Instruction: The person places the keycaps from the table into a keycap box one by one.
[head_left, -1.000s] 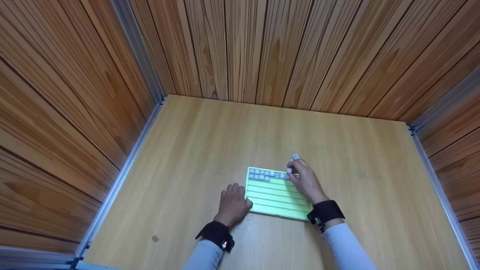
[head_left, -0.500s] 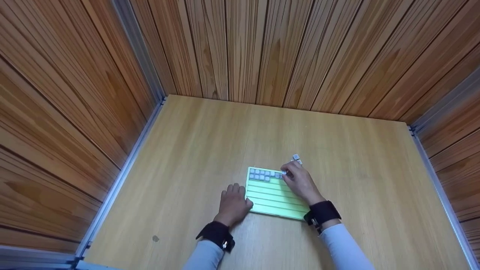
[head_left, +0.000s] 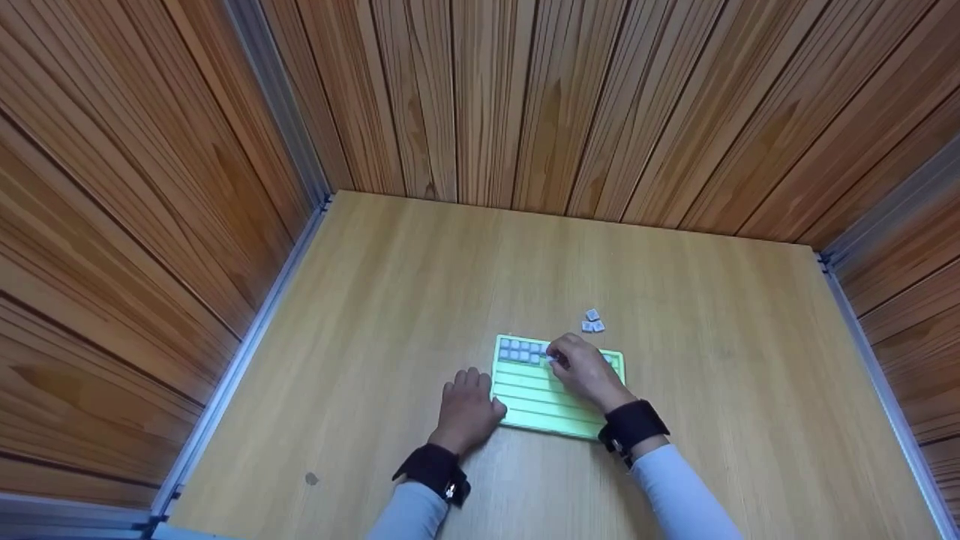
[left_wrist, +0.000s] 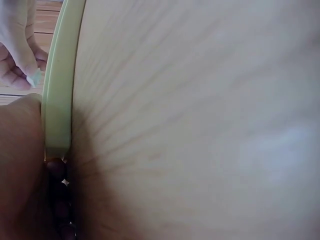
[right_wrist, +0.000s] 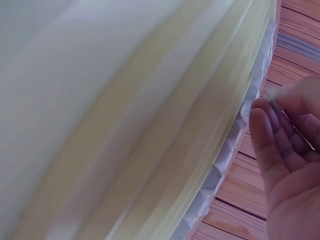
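Observation:
A pale green ridged tray [head_left: 551,405] lies on the table, with rows of small grey-white keycaps [head_left: 519,351] along its far left part. My right hand [head_left: 589,373] is over the tray's far half, pinching one keycap [left_wrist: 35,77] between thumb and fingertips close to the end of the row. The hand covers part of the far row in the head view. At the tray's left side my left hand [head_left: 466,409] rests with fingers extended, its thumb against the tray's edge near the front corner. In the right wrist view, a lettered keycap [right_wrist: 246,112] shows at the fingertips.
Three loose keycaps [head_left: 592,322] lie on the wooden table [head_left: 375,337] just beyond the tray. Plank walls [head_left: 487,105] rise at the back and both sides, with metal rails [head_left: 255,319] along the side edges. A dark spot [head_left: 311,478] marks the table at front left.
My right hand has moved left along the tray's far row with a keycap, uncovering the loose keycaps and the tray's far right corner. The left hand has stayed put.

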